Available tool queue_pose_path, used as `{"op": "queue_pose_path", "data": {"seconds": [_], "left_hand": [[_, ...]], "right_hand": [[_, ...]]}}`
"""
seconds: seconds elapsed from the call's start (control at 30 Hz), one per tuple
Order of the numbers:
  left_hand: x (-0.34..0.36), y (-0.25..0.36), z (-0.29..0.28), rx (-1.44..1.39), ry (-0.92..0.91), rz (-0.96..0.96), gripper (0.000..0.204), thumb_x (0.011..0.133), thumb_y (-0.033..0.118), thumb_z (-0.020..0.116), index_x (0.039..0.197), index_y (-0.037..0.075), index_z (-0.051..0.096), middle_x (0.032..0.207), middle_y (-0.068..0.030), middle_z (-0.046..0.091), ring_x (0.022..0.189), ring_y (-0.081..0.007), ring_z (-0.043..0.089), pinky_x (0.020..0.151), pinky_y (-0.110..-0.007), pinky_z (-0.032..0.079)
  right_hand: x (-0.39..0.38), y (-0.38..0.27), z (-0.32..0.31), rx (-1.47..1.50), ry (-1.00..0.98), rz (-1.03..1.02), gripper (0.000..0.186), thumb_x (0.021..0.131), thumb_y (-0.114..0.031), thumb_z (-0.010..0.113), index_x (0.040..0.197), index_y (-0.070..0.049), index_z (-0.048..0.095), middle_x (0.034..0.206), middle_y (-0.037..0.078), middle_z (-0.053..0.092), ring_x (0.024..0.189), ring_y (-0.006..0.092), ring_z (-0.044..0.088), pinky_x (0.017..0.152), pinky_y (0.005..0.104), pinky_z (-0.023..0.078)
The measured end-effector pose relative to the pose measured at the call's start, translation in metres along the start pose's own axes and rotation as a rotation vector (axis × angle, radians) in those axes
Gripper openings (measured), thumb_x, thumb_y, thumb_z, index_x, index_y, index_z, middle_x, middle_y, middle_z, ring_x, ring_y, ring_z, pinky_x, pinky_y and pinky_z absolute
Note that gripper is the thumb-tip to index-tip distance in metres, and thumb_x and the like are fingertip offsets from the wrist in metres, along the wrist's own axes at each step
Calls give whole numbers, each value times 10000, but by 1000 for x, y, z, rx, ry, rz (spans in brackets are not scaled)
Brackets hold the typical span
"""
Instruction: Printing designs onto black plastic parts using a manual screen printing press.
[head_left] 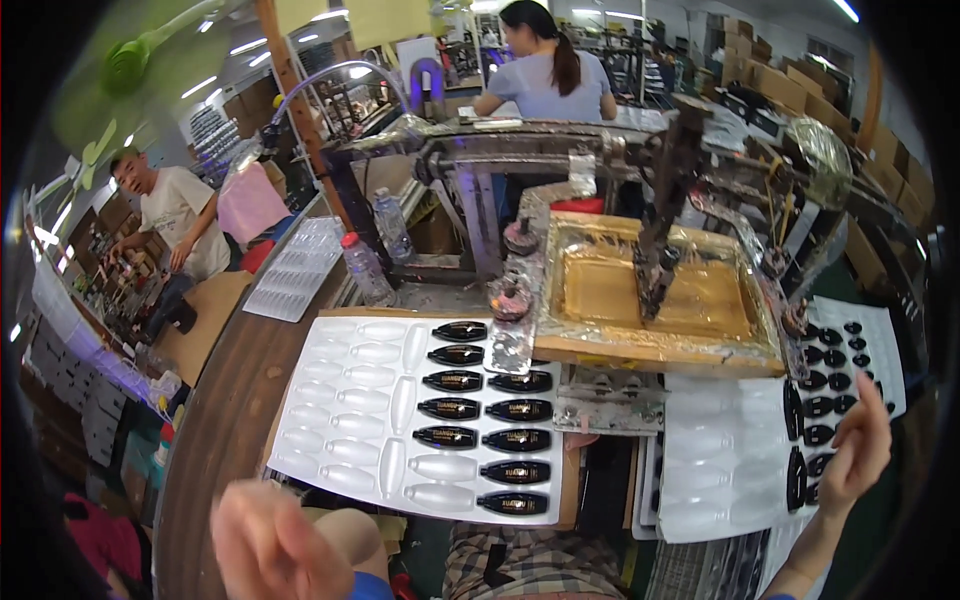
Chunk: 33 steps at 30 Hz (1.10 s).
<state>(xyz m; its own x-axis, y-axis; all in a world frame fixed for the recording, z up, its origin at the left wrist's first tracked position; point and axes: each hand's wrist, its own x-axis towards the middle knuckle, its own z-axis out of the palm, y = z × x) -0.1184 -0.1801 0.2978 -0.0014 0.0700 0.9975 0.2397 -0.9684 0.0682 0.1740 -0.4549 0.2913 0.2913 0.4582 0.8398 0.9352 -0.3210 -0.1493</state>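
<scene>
I read this as picking: right hand [858, 455] by black pieces [796, 412], left hand [275, 545] near white tray [392, 495], can't tell either grip; next likely needs a light pinch.

Your left hand [275, 545] has clear air toward the left tray [340, 440]; farther in, the wooden frame [650, 353] and dark upright bar [672, 190] block you.
</scene>
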Motion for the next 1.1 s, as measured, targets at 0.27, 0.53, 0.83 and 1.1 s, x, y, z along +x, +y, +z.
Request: {"op": "queue_pose_path", "data": {"seconds": [0.27,0.53,0.83,1.1], "left_hand": [[32,40,22,250,-374,-169,279,808,8,519,1064,-99,492,569,-71,481,493,-90,400,471,-212,331],[-66,-111,57,412,-695,-569,169,797,145,564,916,25,574,571,-107,522,509,-213,499,505,-323,391],[-213,-253,58,681,-815,-504,230,782,190,558,929,14,570,873,-155,585,875,-318,518,765,-405,399],[-300,-268,51,893,-756,-633,316,827,214,481,1046,-2,548,1084,-174,542,1100,-355,432,906,-408,358]], "right_hand": [[51,-55,-6,-298,-159,-106,239,511,-27,477,725,22,571,554,125,416,496,290,417,480,317,302],[-4,63,66,-368,-780,208,186,636,16,483,812,16,545,736,182,558,696,355,548,674,415,439],[-54,191,140,-264,-657,70,388,639,-164,595,1013,-73,547,1009,201,530,906,341,527,798,383,434],[-33,114,131,86,-609,184,310,735,-211,602,1009,-68,579,1007,133,583,986,239,531,836,317,419]]}}
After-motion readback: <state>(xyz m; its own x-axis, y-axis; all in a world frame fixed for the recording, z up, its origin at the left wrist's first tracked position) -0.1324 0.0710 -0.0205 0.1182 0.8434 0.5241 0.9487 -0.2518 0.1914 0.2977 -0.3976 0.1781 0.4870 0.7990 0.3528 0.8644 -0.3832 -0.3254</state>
